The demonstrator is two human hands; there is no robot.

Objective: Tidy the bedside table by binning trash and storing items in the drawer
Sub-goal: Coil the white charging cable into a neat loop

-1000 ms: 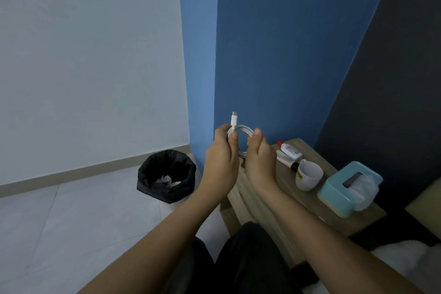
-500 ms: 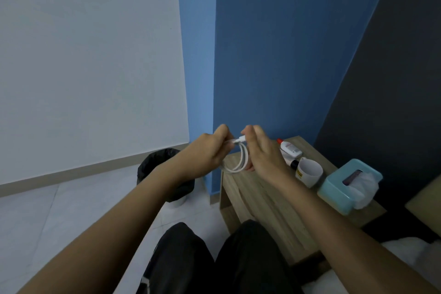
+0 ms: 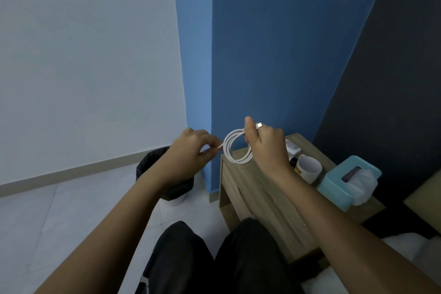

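A white charging cable (image 3: 235, 148) is coiled into a loop, held in the air above the left end of the wooden bedside table (image 3: 250, 186). My right hand (image 3: 267, 145) grips the top of the coil, with a metal plug sticking out by the thumb. My left hand (image 3: 193, 150) pinches the cable's other end at the coil's left side. A black-lined bin (image 3: 164, 174) stands on the floor left of the table, partly hidden by my left forearm.
On the table behind my right hand are a white mug (image 3: 309, 168), a small white tube (image 3: 292, 148) and a teal tissue box (image 3: 348, 180). Blue walls close the corner behind. My dark-trousered legs (image 3: 210, 260) are below, over white floor tiles.
My hands have moved apart: the right hand now holds the coil up while the left pulls one end out to the left. The loop hangs wider than before.
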